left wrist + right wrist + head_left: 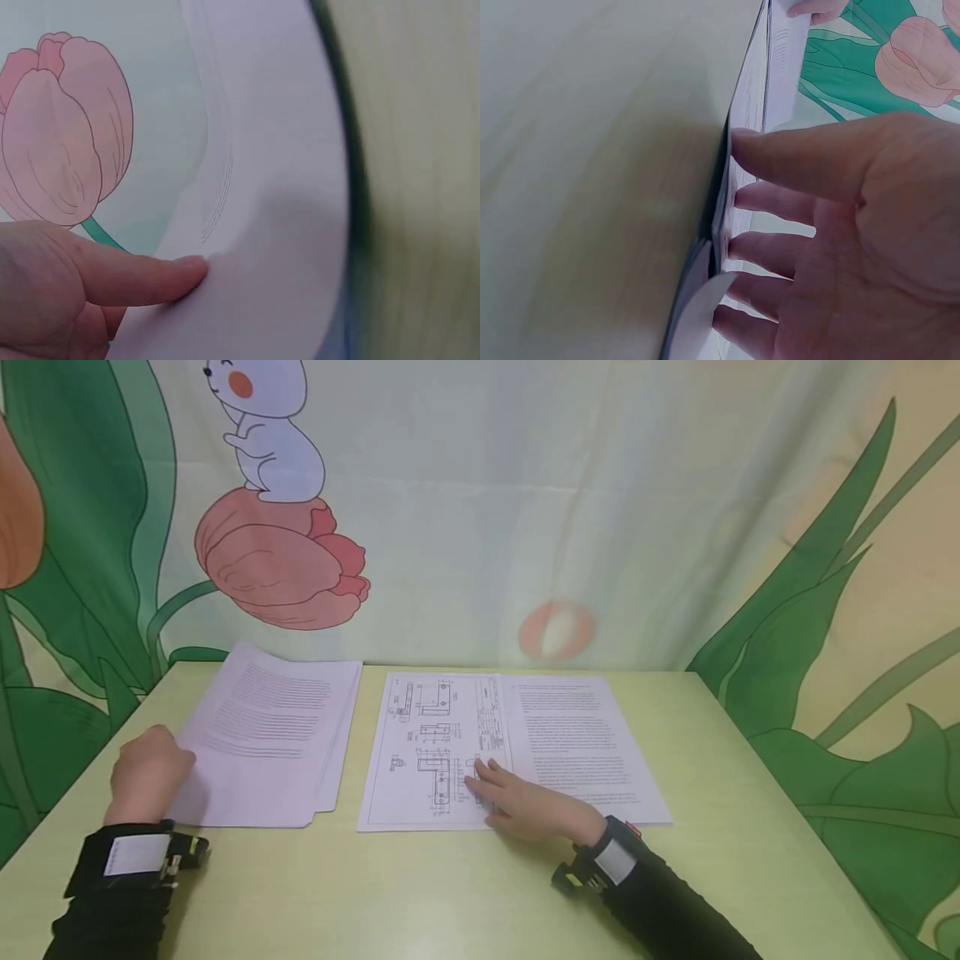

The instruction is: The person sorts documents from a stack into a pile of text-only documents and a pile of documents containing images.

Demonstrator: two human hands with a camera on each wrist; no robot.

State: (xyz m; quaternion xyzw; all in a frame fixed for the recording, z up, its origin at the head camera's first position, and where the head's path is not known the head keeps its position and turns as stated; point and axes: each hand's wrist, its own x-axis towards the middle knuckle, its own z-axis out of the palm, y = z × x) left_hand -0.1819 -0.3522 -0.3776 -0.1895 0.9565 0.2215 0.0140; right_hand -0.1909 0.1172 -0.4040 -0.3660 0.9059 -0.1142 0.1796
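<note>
A stack of printed sheets lies on the left side of the table, its far left corner wavy and lifted. My left hand grips the left edge of this stack. In the left wrist view the thumb presses on the top sheet, and the other fingers are mostly hidden behind the paper. An open booklet of sheets lies further right, with a technical drawing page on its left and a text page on its right. My right hand rests its spread fingertips on the lower part of the drawing page.
The pale yellow table ends at a printed curtain with a rabbit, tulips and green leaves. Black wrist straps with small cameras sit on the left wrist and the right wrist.
</note>
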